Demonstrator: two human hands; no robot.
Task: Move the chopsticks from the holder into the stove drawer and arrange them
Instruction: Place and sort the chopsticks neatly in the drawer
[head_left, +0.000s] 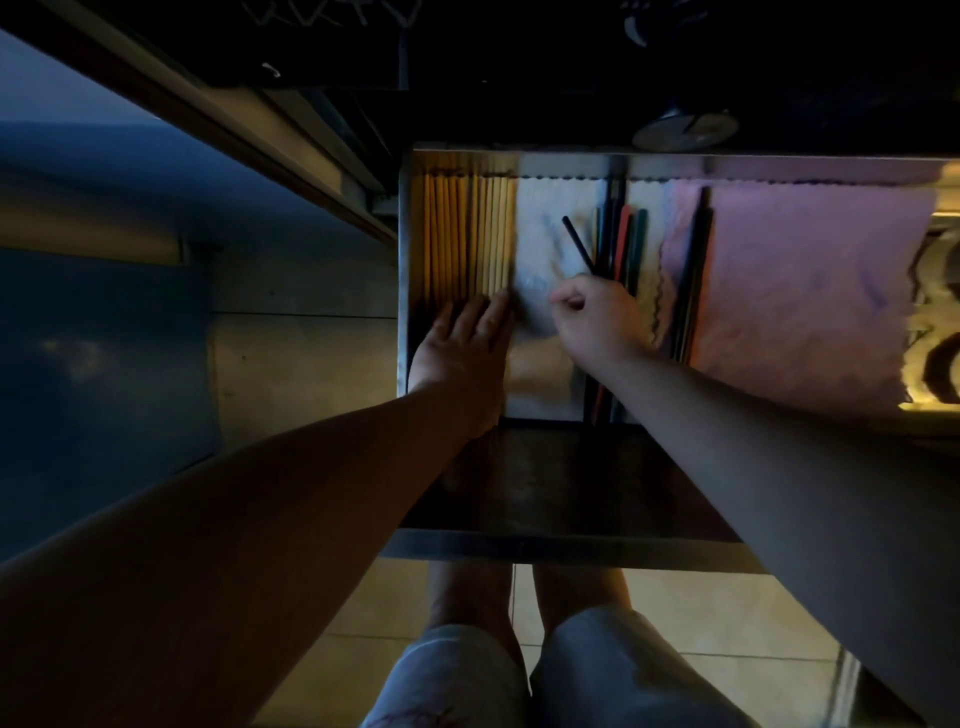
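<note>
In the open metal drawer (407, 270), lots of chopsticks lie in tidy rows. No words or labels can be read anywhere; the room is dim.

On the left side of the drawer, the pale wooden chopsticks (467, 239) lie side by side, all pointing the same way, front to back. A white cloth (540, 244) covers the middle of the drawer floor. A pink cloth (810, 291) covers the right part. A bunch of dark, red and green chopsticks (621, 239) lies where the white cloth ends. Two more dark chopsticks (696, 260) lie on the pink cloth's left edge.

The left hand (462, 343) lies flat, palm down, fingers together and stretched out. It rests on the near ends of the wooden chopsticks and holds nothing.

The right hand (597, 322) is curled like a loose fist over the white cloth. Its fingers pinch one black chopstick (577, 244). This stick is tilted, leaning up and to the left, not lined up with the coloured bunch just beside it.

Both bare arms reach in from the bottom of the view. The right arm covers part of the drawer's front right. Above the drawer sits a round knob (684, 127) on the dark stove. Below are the person's knees in grey shorts (519, 675) and a tiled floor (675, 613).
</note>
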